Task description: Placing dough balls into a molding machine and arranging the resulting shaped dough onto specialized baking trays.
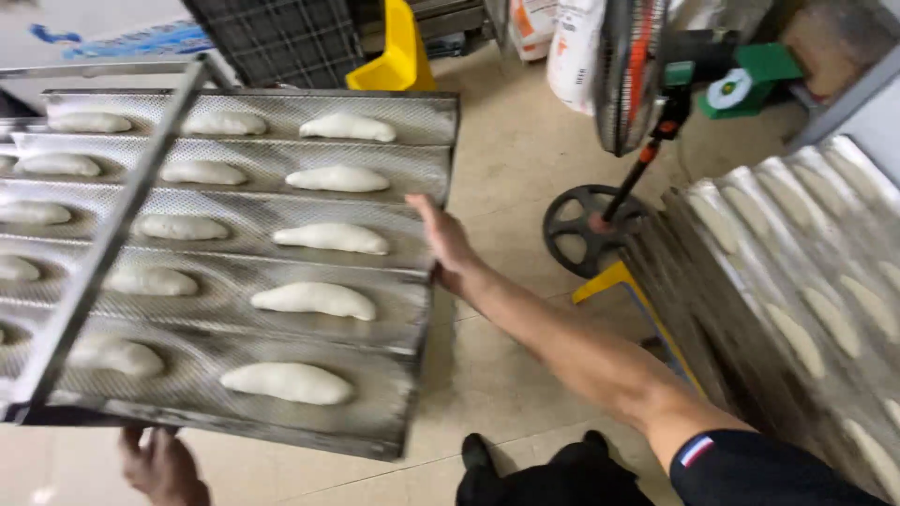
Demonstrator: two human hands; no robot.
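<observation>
A corrugated, perforated metal baking tray (424, 112) lies level in front of me, its grooves carrying several long white dough pieces (314, 300). My right hand (442, 244) rests flat against the tray's right edge, fingers straight and together, arm stretched out from the lower right. At the tray's near left corner, my left hand (161, 465) shows from below with its fingers curled up under the front edge. A grey metal rack rail (103, 244) slants across the tray's left part and hides some of the dough.
A stack of similar trays with dough (797, 281) stands at the right. A floor fan (628, 66) on a round black base (586, 225) stands between them. Beyond are a yellow plastic object (398, 56), white sacks (572, 47) and the tiled floor (506, 141).
</observation>
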